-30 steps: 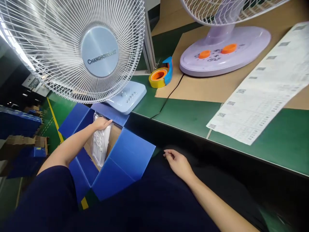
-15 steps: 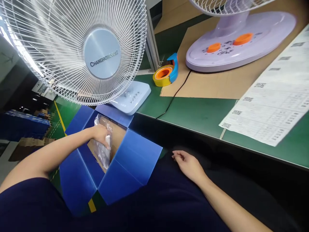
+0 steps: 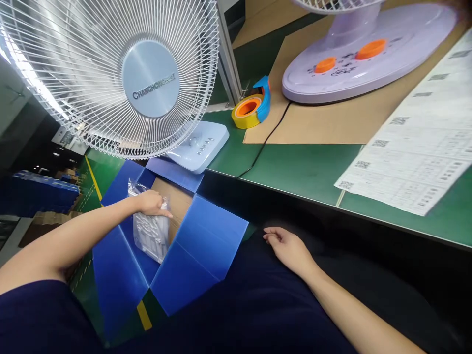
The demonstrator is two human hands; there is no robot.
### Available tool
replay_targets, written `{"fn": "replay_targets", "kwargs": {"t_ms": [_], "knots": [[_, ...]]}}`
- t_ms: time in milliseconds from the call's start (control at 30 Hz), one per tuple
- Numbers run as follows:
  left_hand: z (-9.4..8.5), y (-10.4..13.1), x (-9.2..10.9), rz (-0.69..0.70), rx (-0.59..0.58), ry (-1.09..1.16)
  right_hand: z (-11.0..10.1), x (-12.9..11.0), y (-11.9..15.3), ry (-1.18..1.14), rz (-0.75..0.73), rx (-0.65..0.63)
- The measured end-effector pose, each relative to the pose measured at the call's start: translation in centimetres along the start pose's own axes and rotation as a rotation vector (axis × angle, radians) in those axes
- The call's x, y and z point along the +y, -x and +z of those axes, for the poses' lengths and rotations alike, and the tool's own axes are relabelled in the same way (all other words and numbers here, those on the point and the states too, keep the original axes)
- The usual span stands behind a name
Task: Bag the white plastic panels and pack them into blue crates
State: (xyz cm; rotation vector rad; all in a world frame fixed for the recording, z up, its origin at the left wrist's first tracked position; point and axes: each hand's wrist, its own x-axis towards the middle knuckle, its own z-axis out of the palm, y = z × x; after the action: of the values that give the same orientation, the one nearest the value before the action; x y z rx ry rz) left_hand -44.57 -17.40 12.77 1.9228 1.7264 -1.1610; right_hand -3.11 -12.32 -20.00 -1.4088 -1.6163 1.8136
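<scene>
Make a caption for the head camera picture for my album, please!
Left hand holding a bagged white part at an open blue box, near a table fan.

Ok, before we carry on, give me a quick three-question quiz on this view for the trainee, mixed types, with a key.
1. Where is the bagged white part?
a) on the paper sheet
b) in the left hand
c) against the tape roll
2. True or false: the lavender fan base stands on flat cardboard.
3. How many orange knobs show on that base?

Key: 1 b; 2 true; 3 two.
</scene>
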Motion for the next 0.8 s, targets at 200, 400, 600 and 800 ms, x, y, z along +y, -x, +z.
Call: {"fn": "replay_targets", "kwargs": {"t_ms": [200, 400, 600, 800], "knots": [[-1.2, -1.4, -1.5, -0.129, -0.077, 0.091, 0.2, -0.1, -0.2, 0.007, -0.001, 0.000], [-0.2, -6.0, 0.1, -0.088, -0.168, 0.158, 0.0, -0.5, -0.1, -0.034, 0.012, 0.028], [-0.7, -10.8, 2.5, -0.070, -0.192, 0.145, -0.4, -1.2, 0.1, -0.104, 0.048, 0.100], [1.1, -12.5, 3.4, -0.009, -0.005, 0.149, -0.6, -1.8, 0.4, -0.200, 0.133, 0.169]]}}
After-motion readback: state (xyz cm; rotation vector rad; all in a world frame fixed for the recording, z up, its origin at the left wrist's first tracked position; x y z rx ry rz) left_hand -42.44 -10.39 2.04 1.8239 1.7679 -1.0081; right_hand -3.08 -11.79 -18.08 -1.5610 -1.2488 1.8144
